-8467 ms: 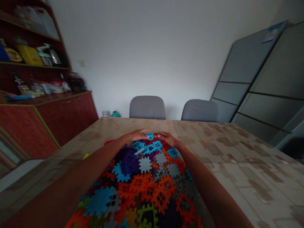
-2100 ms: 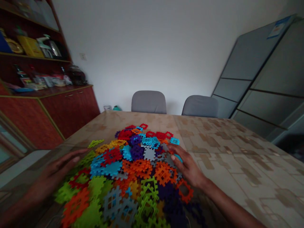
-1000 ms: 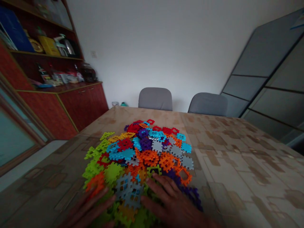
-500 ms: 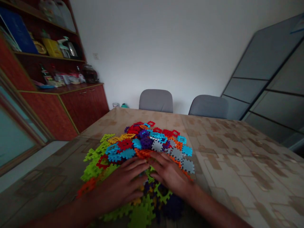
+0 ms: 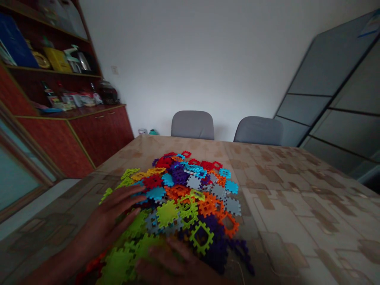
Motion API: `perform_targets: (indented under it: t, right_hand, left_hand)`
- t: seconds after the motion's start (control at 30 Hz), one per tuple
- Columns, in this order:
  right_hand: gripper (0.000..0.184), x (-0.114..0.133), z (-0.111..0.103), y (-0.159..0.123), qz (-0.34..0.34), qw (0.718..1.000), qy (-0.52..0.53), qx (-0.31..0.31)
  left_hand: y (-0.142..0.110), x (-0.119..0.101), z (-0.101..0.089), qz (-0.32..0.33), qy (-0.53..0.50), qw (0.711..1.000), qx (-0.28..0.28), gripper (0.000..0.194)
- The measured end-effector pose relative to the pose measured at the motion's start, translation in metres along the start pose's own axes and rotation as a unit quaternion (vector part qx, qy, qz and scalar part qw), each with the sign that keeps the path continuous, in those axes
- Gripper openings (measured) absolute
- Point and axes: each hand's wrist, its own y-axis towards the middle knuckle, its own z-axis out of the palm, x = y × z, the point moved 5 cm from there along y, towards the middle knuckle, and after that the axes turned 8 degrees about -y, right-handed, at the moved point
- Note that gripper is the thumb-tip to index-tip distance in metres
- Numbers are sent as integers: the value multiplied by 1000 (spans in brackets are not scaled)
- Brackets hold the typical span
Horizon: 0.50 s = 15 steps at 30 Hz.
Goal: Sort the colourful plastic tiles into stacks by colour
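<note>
A heap of toothed plastic interlocking building pieces in many colours lies on the table before me. My left hand rests over the left side of the heap, fingers stretched out and apart, next to red and blue pieces. Low in the view, my right hand lies over lime green pieces at the near edge, its fingers spread and somewhat blurred. Nothing shows gripped in either hand. A lime green square piece and a hollow lime green one lie between and beyond the hands. Orange hollow pieces sit at the right.
The table has a patterned cover. Two grey chairs stand at its far side. A reddish-brown cabinet with crowded shelves is at the left, and a grey panelled wardrobe at the right.
My hands were together over the middle of the heap. The left has moved left, the right toward me and slightly left. Lime green, grey and orange pieces in the middle are now uncovered.
</note>
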Motion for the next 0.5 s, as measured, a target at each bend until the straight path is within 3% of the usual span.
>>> perform_targets:
  t: [0.13,0.27,0.37,0.5]
  right_hand:
    - [52,-38,-6,27,70,992,62,83]
    - [64,-65,-14,30,150,975,111,123]
    - [70,-79,-10,17,202,962,115,142]
    - [64,-101,-14,2,259,949,92,153]
  left_hand:
    - [-22,20,5,-25,33,999,-22,39]
    - [-29,28,16,-41,14,999,-3,37]
    - [-25,22,23,-21,13,1000,19,36]
    - [-5,2,29,18,-1,998,60,42]
